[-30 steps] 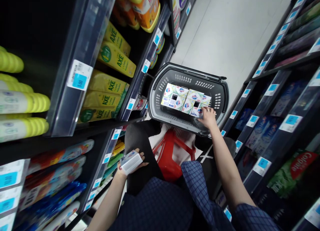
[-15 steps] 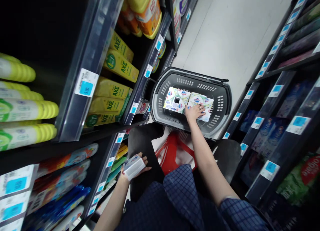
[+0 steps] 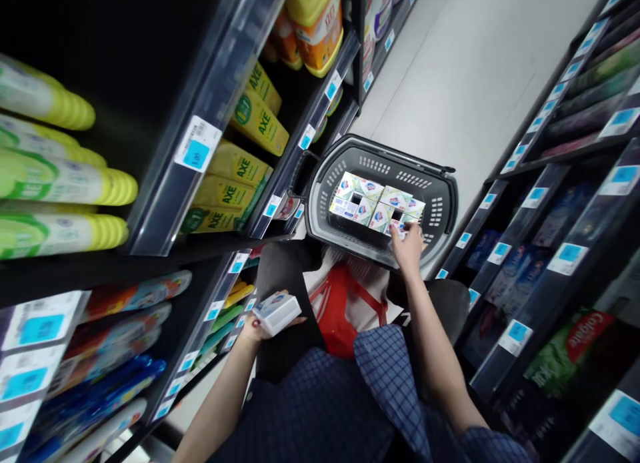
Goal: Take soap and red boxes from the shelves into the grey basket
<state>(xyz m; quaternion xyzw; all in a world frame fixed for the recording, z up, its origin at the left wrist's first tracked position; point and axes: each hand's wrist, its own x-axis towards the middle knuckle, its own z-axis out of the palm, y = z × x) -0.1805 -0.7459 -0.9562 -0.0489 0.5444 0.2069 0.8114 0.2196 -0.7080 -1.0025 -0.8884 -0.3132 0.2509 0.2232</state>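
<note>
A grey shopping basket stands on the aisle floor and holds several white soap boxes laid side by side. My right hand reaches into its near right corner, fingers curled on one of the soap boxes there. My left hand is low beside the left shelves, closed around a single white soap box.
Left shelves carry yellow AXE packs, yellow-capped bottles, orange jugs and blue packs below. Right shelves hold toothpaste boxes behind blue price tags. A red stool sits under me. Pale floor runs beyond the basket.
My right hand moved from the basket's near right corner to the middle boxes, then back to the near right. The left hand kept its box and rose slightly.
</note>
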